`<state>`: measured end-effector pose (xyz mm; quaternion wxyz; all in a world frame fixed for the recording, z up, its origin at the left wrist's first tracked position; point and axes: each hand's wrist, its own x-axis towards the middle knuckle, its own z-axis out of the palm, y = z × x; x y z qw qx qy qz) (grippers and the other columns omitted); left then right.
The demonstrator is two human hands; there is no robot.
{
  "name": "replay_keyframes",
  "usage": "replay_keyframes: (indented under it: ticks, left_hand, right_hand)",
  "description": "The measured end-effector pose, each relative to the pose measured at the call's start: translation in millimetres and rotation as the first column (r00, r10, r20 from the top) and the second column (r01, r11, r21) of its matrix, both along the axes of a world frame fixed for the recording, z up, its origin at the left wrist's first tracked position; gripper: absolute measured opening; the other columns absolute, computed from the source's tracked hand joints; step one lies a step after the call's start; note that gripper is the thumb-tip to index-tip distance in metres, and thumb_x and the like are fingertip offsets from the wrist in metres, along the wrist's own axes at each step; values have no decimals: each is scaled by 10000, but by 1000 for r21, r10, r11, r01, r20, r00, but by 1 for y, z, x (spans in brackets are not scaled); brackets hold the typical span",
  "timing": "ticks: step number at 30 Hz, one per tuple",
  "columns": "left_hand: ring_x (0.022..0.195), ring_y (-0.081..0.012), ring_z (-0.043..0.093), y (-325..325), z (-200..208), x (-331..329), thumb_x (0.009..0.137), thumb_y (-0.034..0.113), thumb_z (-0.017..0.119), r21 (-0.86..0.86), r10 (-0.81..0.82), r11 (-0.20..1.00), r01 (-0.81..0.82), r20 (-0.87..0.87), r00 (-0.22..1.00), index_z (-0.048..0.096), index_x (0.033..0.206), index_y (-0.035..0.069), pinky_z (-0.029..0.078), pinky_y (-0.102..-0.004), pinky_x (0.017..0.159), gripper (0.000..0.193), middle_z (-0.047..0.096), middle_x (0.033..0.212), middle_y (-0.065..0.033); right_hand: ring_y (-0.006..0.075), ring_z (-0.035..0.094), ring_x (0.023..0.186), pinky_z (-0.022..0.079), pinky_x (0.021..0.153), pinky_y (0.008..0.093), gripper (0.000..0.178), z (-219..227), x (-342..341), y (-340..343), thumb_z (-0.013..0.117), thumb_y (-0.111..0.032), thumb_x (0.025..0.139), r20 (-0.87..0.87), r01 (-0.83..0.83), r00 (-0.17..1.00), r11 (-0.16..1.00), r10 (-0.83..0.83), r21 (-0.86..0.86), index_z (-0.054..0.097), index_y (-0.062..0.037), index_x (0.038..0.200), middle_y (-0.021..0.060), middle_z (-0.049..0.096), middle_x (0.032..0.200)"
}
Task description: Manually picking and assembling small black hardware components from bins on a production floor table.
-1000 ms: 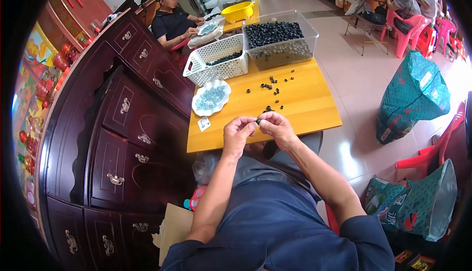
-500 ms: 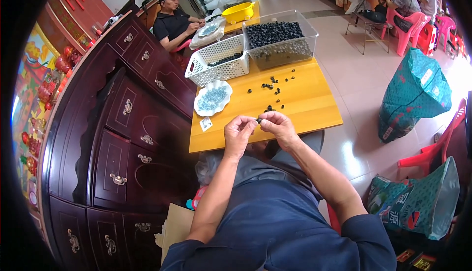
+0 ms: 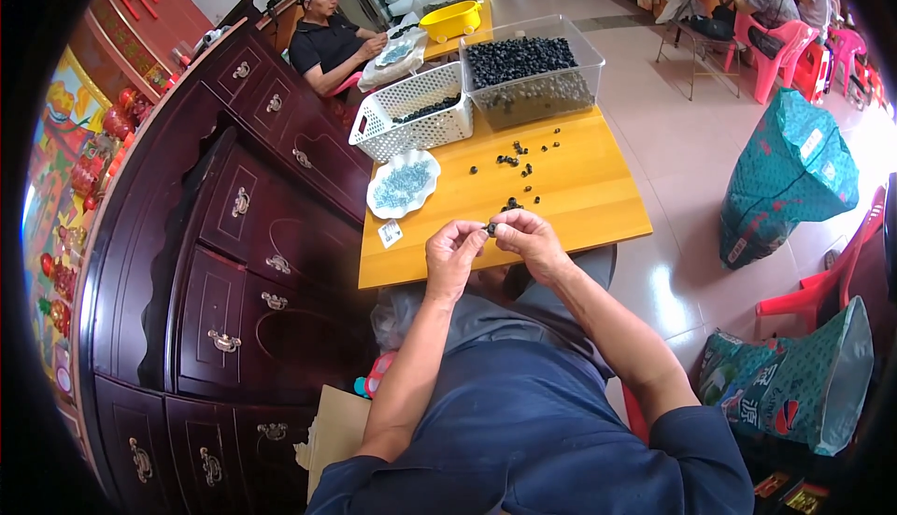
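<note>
Over the near edge of the yellow wooden table, my left hand and my right hand meet fingertip to fingertip. Pinched between them is a small black round part, its exact kind too small to tell. Just beyond my fingers lies a little heap of black parts, and more of them are scattered farther back. To the left, a white scalloped dish holds many small pale-blue pieces, with a small white card beside it.
At the table's far end stand a clear bin full of black parts and a white perforated basket. Dark drawers border the left. A co-worker sits beyond, near a yellow tub. Green sacks stand right.
The black part has turned slightly between my fingertips. Both hands stay nearly in place. The co-worker's hands have shifted a little.
</note>
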<state>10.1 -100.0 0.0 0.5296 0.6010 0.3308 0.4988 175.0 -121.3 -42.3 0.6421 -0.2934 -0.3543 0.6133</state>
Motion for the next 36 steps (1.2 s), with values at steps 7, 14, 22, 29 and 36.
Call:
replay_keyframes:
  ticks: [7, 14, 22, 29, 36]
  left_hand:
    - [687, -47, 558, -1, 2, -2, 887, 70, 746, 67, 15, 998, -11, -66, 998, 700, 929, 21, 459, -195, 663, 80, 659, 795, 34]
    - [718, -62, 594, -12, 19, 4, 862, 42, 751, 448, 245, 889, -89, -305, 920, 683, 874, 12, 484, -229, 677, 74, 675, 794, 13]
    - [758, -57, 613, -8, 12, -1, 855, 9, 745, 351, 165, 935, -52, -300, 939, 685, 928, 21, 496, -222, 708, 96, 691, 854, 9]
    - [798, -59, 606, -7, 12, -4, 854, 3, 744, 223, 9, 973, 55, -277, 961, 683, 1101, 35, 507, -221, 753, 256, 665, 906, 31]
    - [857, -74, 585, -5, 18, -6, 869, -12, 711, 289, -73, 937, 194, -382, 921, 679, 1197, 21, 491, -234, 791, 331, 633, 943, 10]
  right_hand:
    - [85, 620, 852, 527, 787, 238, 150, 4, 2, 0, 695, -98, 929, -51, -77, 996, 995, 74, -59, 669, -73, 1075, -9, 670, 975]
    - [87, 618, 836, 526, 781, 251, 141, 2, 4, 0, 677, -128, 945, -125, -135, 984, 989, 127, -59, 680, -72, 1075, -6, 670, 951]
    - [89, 616, 845, 519, 796, 257, 144, 3, 5, 0, 668, -132, 951, -161, -182, 972, 981, 169, -71, 679, -68, 1080, -6, 670, 941]
    - [88, 618, 932, 517, 823, 260, 143, 13, 7, -6, 669, -148, 952, -217, -235, 950, 972, 226, -17, 617, -114, 1081, -24, 632, 1012]
    - [96, 534, 824, 447, 753, 247, 144, 6, 5, -2, 668, -209, 937, -132, -215, 968, 977, 214, 7, 584, -131, 1026, -20, 598, 921]
